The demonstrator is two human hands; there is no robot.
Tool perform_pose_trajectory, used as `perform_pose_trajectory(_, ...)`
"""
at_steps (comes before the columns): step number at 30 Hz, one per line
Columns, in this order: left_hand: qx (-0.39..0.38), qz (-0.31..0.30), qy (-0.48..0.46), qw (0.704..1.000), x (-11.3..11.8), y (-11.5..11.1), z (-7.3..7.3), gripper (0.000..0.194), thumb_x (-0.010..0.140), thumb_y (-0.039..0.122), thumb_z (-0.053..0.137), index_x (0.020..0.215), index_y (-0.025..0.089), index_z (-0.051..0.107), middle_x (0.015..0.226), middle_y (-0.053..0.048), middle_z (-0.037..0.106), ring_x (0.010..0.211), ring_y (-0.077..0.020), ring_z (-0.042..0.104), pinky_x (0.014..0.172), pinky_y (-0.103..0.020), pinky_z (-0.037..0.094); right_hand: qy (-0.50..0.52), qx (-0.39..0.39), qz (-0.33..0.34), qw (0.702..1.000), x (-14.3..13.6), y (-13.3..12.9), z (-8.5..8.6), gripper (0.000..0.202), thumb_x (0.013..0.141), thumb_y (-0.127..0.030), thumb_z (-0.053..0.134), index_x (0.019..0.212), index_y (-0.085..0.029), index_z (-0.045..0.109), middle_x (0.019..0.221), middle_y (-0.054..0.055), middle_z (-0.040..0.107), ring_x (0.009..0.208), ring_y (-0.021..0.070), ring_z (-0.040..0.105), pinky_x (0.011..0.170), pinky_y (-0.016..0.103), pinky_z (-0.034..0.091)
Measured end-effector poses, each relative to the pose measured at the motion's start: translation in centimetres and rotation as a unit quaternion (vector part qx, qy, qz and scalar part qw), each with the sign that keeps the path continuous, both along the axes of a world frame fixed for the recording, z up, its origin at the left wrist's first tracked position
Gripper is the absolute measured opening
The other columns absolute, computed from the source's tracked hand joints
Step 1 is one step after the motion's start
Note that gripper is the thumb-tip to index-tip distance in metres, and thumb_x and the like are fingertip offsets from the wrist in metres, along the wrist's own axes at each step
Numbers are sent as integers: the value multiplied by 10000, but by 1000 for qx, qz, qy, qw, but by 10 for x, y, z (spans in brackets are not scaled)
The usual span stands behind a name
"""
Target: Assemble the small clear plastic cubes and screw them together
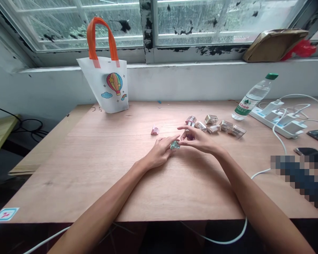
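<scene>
As left hand holds green block, right hand — seemingly touching.

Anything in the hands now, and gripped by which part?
A small pale-green item, seemingly held at its left side by the left hand; fingertips of the right hand meet its right edge.

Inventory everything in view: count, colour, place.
Table: one, pale wood, centre
Bag: one, white/orange, back left
Front block: one, green, centre
Lone block: one, pink, centre
Clustered blocks: six-plus, pink/brownish, centre right
Bottle: one, clear, back right
Power strip: one, white, right
Phones: two, dark, right
Parcel: one, brown, sill
Plastic: one, red, beside parcel
Window: one, grey, back
Board: one, yellowish, left
Sticker: one, blue-white, front left
Cables: several, white/black, both sides
Left hand: one, bare, centre
Right hand: one, bare, centre
</scene>
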State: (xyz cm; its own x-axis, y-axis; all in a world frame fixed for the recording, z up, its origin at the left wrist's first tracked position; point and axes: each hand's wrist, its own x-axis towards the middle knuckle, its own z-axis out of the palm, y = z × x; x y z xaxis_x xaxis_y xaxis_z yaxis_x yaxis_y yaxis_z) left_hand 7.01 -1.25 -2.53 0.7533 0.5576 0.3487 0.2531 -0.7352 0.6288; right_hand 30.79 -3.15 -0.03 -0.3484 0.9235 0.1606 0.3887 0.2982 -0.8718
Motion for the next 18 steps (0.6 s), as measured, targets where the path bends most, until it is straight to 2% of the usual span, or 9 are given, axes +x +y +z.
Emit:
perform_pose_trajectory(6,-17,-7,-22,1000,1,0,3,577,993,155,532,1531,333,423,1503,-98,556,1367,-289,531,1162,-538,371,-26,19,3,999,0,0,1,543,844,-486,759,1292,-206,632,883,18,651,750,160,556,681,310,441)
perform_pose_trajectory(11,-31,-8,-35,999,1,1,0,575,1010,194,536,1550,331,396,1491,-99,571,1349,-283,548,1165,-544,375,-27,14,13,999,1,1,2,357,865,-498,734,1050,-194,723,856,12,634,677,126,464,620,289,367)
perform_pose_trajectory(18,-68,7,-62,996,0,2,0,537,996,283,588,1517,298,461,1535,-96,530,1413,-291,492,1206,-538,362,-57,60,-27,996,-3,-1,3,385,886,-558,689,1019,-201,745,822,17,651,661,135,464,612,295,366)
